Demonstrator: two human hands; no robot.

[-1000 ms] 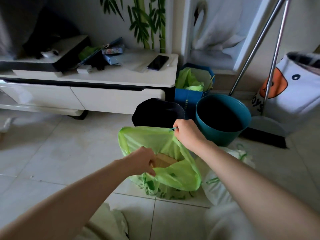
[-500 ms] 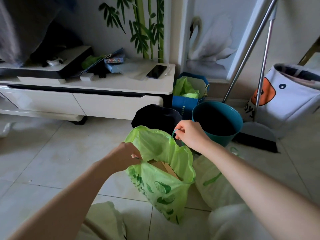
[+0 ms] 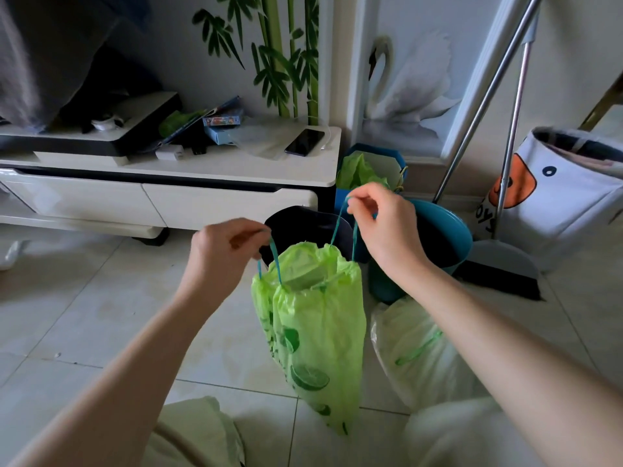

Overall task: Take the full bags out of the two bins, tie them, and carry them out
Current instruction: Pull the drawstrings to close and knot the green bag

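A light green bag (image 3: 317, 332) printed with lime slices hangs above the floor tiles by its teal drawstring. My left hand (image 3: 224, 251) pinches the left loop of the string and my right hand (image 3: 381, 224) pinches the right loop, higher up. The bag's mouth is gathered but still partly open, with something flat showing inside. Behind it stand a black bin (image 3: 303, 227) and a teal bin (image 3: 445, 237), both without liners. A pale whitish bag (image 3: 414, 352) with a green string lies on the floor to the right, under my right forearm.
A white low cabinet (image 3: 202, 176) with a phone (image 3: 305, 142) and clutter stands at the back left. A blue box with green bags (image 3: 367, 170) sits in the corner. A broom and dustpan (image 3: 499, 264) lean at the right beside a white fabric basket (image 3: 556, 193).
Both hands have gone from the bag's rim to its drawstring loops and risen. The bag has lifted off the floor, and its mouth has drawn narrower.
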